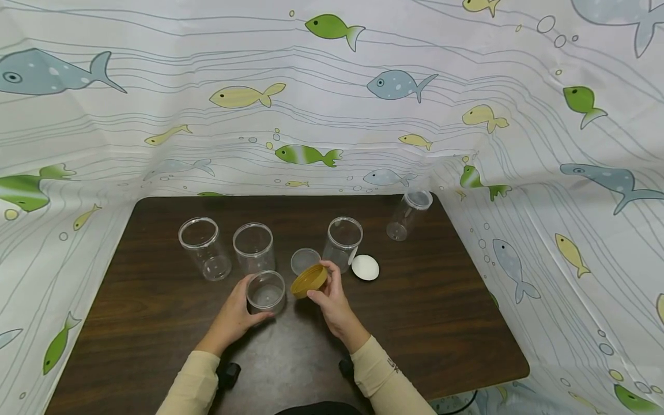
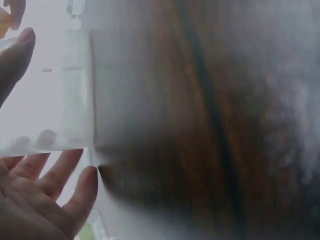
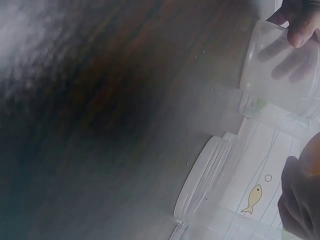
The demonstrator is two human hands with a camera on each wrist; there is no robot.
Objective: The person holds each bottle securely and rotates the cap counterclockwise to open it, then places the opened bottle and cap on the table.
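Note:
My left hand (image 1: 231,317) grips a short clear jar (image 1: 266,294) from its left side, thumb in front and fingers curving behind. The jar's mouth faces up, uncovered. Between the thumb and fingers of my right hand (image 1: 336,304) is a yellow lid (image 1: 309,280), tilted, just right of the jar and apart from it. The left wrist view has the jar wall (image 2: 60,105) between thumb and fingers. In the right wrist view the left fingers show through the jar (image 3: 280,70), while the right hand (image 3: 298,200) and the lid's orange edge (image 3: 313,156) are partly cut off.
Behind the hands stand three uncovered clear jars: one far left (image 1: 201,248), one beside it (image 1: 254,249), one right of centre (image 1: 343,242). A clear round lid (image 1: 304,261) and a white lid (image 1: 365,268) lie nearby. A covered clear jar (image 1: 404,218) stands at the table's back right.

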